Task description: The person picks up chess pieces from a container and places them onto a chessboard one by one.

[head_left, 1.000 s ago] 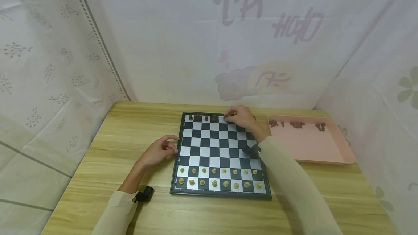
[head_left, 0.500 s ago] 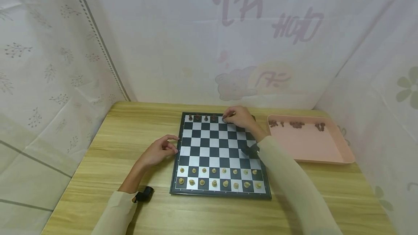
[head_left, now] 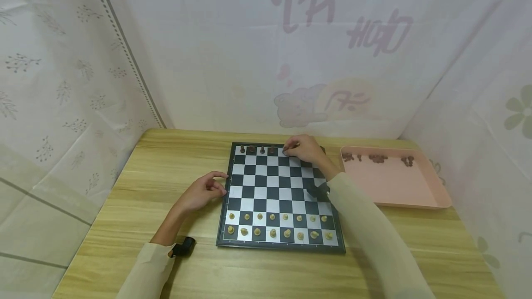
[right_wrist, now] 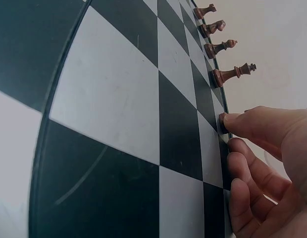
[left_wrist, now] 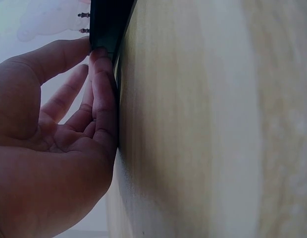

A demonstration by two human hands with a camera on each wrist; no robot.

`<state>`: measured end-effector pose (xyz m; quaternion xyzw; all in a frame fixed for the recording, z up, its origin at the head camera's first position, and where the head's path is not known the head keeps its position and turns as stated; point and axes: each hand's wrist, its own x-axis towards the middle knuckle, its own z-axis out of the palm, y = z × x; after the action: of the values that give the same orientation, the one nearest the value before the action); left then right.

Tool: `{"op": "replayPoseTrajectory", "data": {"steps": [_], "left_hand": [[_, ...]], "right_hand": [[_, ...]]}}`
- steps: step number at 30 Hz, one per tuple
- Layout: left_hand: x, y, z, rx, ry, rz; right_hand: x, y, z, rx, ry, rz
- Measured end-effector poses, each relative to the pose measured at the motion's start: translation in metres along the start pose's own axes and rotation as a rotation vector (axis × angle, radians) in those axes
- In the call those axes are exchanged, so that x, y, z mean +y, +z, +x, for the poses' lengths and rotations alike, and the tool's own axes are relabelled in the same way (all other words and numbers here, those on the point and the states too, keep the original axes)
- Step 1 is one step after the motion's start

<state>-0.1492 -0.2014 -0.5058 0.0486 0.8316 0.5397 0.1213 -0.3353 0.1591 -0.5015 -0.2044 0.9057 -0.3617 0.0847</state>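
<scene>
On the table lies a black-and-white chessboard (head_left: 261,181). At its far edge my right hand (head_left: 306,149) pinches a brown chess piece (right_wrist: 223,123) standing on a white square; the fingers hide most of it, though its base shows in the right wrist view. Beside it, along the far row, stand a brown king (right_wrist: 232,74), bishop (right_wrist: 219,48), knight (right_wrist: 212,28) and rook (right_wrist: 204,11). My left hand (head_left: 203,193) touches the board's left side with thumb and fingertips, the fingers loosely bent. Cream pieces (head_left: 273,233) fill the two near rows.
Right of the board sits a pink tray (head_left: 399,188), holding several brown pieces (head_left: 378,158) near its far side. The wooden table (head_left: 174,151) backs onto a printed white curtain (head_left: 216,59), and cloth hangs at both sides too.
My right hand has shifted very slightly left, still pinching the brown chess piece. The left hand stays at the board's side.
</scene>
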Motion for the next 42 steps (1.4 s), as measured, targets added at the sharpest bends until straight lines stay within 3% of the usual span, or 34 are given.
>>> {"op": "replayPoseTrajectory", "data": {"steps": [13,22,30,42], "left_hand": [[0.002,0.002,0.0,0.014,-0.038,0.016],[-0.001,0.002,0.001,0.01,-0.008,0.015],[-0.001,0.002,0.001,0.016,0.001,0.024],[-0.002,0.003,0.002,0.019,-0.014,0.027]], "right_hand": [[0.0,-0.006,-0.004,-0.036,0.024,0.051],[0.024,-0.018,-0.016,-0.024,0.05,0.044],[0.032,-0.047,-0.045,-0.026,0.102,0.043],[0.057,-0.097,-0.094,0.061,0.062,0.056]]}}
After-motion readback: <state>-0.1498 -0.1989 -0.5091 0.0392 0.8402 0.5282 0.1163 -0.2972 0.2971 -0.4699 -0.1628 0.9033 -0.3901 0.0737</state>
